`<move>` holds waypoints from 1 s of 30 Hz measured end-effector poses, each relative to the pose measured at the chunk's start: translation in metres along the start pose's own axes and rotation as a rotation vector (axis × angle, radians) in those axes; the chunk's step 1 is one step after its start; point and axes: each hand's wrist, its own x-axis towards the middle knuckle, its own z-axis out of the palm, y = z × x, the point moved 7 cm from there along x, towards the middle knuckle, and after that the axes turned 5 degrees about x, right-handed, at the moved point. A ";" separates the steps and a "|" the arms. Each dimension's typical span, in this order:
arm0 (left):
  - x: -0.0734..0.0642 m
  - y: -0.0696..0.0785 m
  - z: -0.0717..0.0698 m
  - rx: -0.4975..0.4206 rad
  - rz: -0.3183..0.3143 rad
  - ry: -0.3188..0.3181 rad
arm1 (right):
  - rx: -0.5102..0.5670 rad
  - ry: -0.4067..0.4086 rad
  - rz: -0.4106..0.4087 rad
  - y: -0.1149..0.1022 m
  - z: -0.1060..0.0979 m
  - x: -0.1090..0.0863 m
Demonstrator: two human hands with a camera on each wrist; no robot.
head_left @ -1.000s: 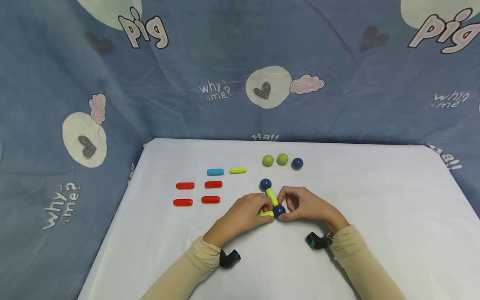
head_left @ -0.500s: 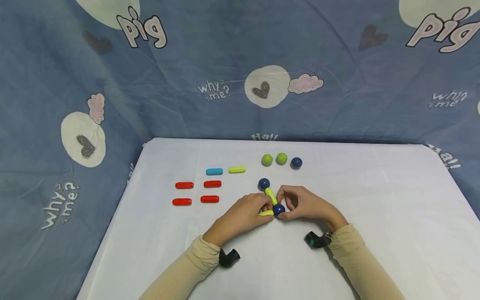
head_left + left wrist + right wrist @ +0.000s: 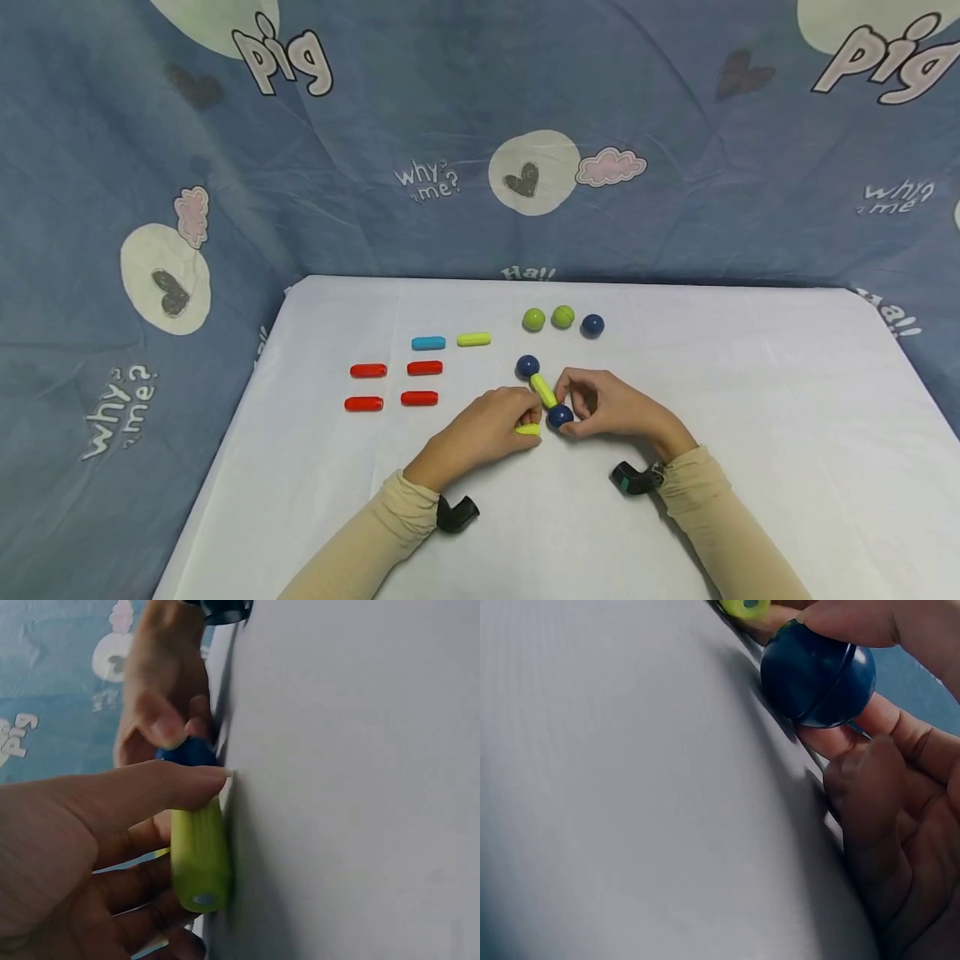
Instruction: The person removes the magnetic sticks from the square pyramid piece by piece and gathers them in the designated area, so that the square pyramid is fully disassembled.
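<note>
My left hand [image 3: 486, 429] pinches a yellow-green rod [image 3: 199, 855] between thumb and fingers, low over the white table. A small silvery dot shows on the rod's near end in the left wrist view. My right hand [image 3: 618, 407] holds a dark blue ball [image 3: 817, 675] with thumb and fingertips. From this ball a second yellow-green rod [image 3: 542, 390] runs away from me to another dark blue ball [image 3: 527, 367], the three joined in a line. In the head view a narrow gap separates the left hand's rod from the held ball.
Several red rods [image 3: 424, 367] lie at the left on the white table [image 3: 750, 400]. Behind them are a blue rod [image 3: 428, 342] and a yellow-green rod [image 3: 474, 339]. Two green balls [image 3: 533, 319] and a dark blue ball [image 3: 592, 325] sit farther back.
The rod in my left hand touched the near blue ball before; now it has drawn back slightly to the left. My right hand and that ball have shifted a little right.
</note>
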 end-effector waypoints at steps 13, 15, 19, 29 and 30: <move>-0.004 -0.029 -0.034 0.186 -0.202 0.197 | 0.002 0.011 0.024 0.000 -0.003 -0.001; -0.006 -0.034 -0.041 0.206 -0.243 0.240 | 0.001 0.009 0.023 -0.001 -0.003 -0.001; -0.007 -0.041 -0.050 0.225 -0.282 0.312 | 0.002 0.009 0.019 -0.001 -0.004 -0.002; 0.001 -0.053 -0.053 0.250 -0.308 0.359 | -0.003 0.007 0.025 0.002 -0.004 -0.002; 0.001 -0.054 -0.053 0.254 -0.309 0.364 | -0.003 0.007 0.025 0.001 -0.004 -0.002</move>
